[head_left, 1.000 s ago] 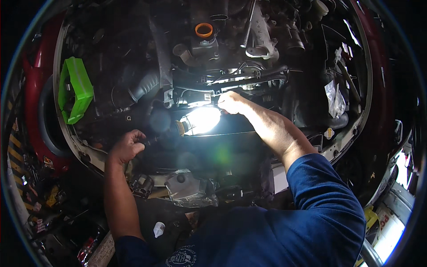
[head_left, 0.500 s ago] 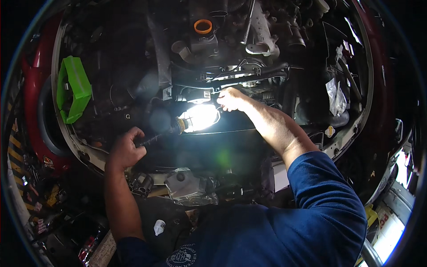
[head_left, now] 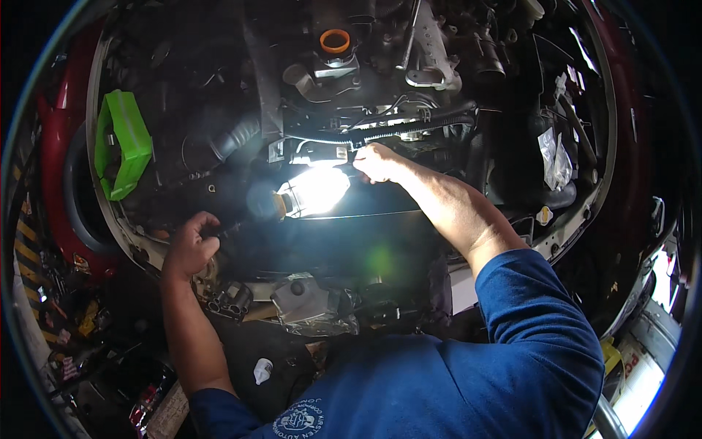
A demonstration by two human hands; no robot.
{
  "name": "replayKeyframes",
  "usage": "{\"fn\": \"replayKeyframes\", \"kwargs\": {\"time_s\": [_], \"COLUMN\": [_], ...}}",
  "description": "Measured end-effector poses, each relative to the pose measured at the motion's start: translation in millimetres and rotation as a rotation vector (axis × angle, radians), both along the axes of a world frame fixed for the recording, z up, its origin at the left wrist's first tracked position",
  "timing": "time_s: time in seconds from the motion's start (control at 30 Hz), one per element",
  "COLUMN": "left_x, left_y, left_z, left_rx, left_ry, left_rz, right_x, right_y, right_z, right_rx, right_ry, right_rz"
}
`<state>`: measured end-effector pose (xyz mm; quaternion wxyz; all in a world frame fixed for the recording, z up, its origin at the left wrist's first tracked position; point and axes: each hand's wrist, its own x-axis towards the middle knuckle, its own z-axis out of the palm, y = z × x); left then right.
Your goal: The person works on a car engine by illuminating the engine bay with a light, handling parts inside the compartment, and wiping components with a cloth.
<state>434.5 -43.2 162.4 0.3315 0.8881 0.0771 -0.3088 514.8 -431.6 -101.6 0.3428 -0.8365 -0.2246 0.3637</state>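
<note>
A brightly lit caged work lamp (head_left: pixel 316 193) hangs over the front of an open engine bay. Its dark handle and cord run left into the shadow toward my left hand (head_left: pixel 191 247), whose fingers are curled round the cord end. Just right of the lamp's glare is my right hand (head_left: pixel 376 162), closed, with fingertips against the parts below a black corrugated hose (head_left: pixel 409 129). What those fingers pinch is hidden by glare and the hand itself. Above them lies the engine with an orange ring (head_left: pixel 335 41) round an opening.
A green open box (head_left: pixel 129 146) sits on the bay's left edge. Clear plastic bags (head_left: pixel 556 158) lie at the right. Along the front edge are a metal part (head_left: pixel 231 300) and a plastic-wrapped piece (head_left: pixel 301 298). A long metal tool (head_left: pixel 410 36) stands among the engine parts.
My left hand has moved a little left, and the lamp has shifted left with it. My right hand has stayed nearly in place, and the lamp's end is now farther from it.
</note>
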Motion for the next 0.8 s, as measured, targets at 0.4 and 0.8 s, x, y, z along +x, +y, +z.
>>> {"fn": "replayKeyframes", "kwargs": {"time_s": [0.4, 0.8], "left_x": [-8, -8], "left_y": [14, 11], "left_z": [-24, -28], "left_rx": [-0.041, -0.125], "left_ry": [0.046, 0.079], "left_rz": [0.002, 0.015], "right_x": [-5, -6], "right_y": [6, 7], "right_z": [49, 56], "right_rx": [0.078, 0.144], "right_ry": [0.474, 0.559], "right_rz": [-0.464, -0.532]}}
